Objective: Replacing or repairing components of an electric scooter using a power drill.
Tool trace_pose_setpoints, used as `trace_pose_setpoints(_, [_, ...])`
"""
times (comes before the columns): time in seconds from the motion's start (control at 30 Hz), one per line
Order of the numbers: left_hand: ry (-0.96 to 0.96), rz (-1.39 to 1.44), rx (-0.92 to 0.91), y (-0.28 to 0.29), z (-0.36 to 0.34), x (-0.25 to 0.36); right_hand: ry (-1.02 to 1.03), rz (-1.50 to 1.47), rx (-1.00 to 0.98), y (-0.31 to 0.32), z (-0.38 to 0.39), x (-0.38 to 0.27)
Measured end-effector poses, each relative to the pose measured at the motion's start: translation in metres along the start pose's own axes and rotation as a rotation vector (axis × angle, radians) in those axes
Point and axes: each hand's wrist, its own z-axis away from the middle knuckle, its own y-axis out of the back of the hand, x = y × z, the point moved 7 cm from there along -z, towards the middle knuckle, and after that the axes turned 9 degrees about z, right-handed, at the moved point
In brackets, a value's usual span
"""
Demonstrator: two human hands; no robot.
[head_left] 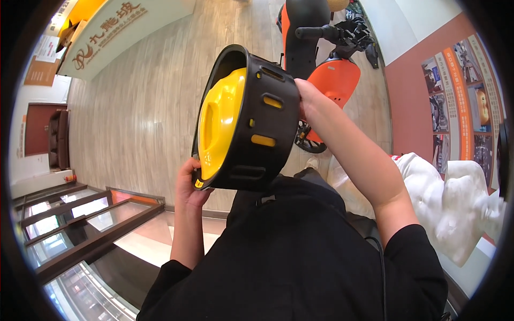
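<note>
I hold up a black round tub (pixel 278 155) with slotted walls, tipped on its side so that its mouth faces left. Inside sits a glossy yellow domed piece (pixel 222 123) with moulded ridges, which also shows through the slots; I cannot tell what it is. At the lower rim, my left hand (pixel 194 183) closes on the tub's edge beside a small yellow label. My right hand (pixel 304 98) grips the far right end of the tub, its fingers mostly hidden behind it.
An orange and black scooter (pixel 334 80) stands ahead on the wood-look floor (pixel 144 117). White plastic-wrapped goods (pixel 455 208) are at the right, near a wall with picture panels (pixel 460 101). Glass doors (pixel 91 224) lie at the lower left, and a pale counter (pixel 123 32) at the upper left.
</note>
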Motion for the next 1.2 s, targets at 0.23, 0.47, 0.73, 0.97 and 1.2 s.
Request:
trace_pose_setpoints(0.23, [-0.006,0.068,0.169,0.011,0.012,-0.013,0.005,-0.087,0.021,0.020,-0.029,0.005])
trace_pose_setpoints(0.47, [-0.025,0.174,0.268,-0.008,0.026,-0.032,-0.048,0.130,0.007,0.025,-0.033,-0.001])
trace_pose_setpoints(0.73, [-0.108,0.354,0.440,-0.036,0.016,-0.044,0.345,0.307,0.119,0.059,0.042,-0.012])
trace_pose_setpoints(0.97, [-0.160,0.420,0.332,-0.049,0.002,-0.023,0.527,0.449,0.051,0.004,0.115,0.021])
trace_pose_setpoints(1.2, [-0.201,0.477,0.232,-0.087,0.011,-0.018,0.726,0.598,-0.045,-0.046,0.116,0.037])
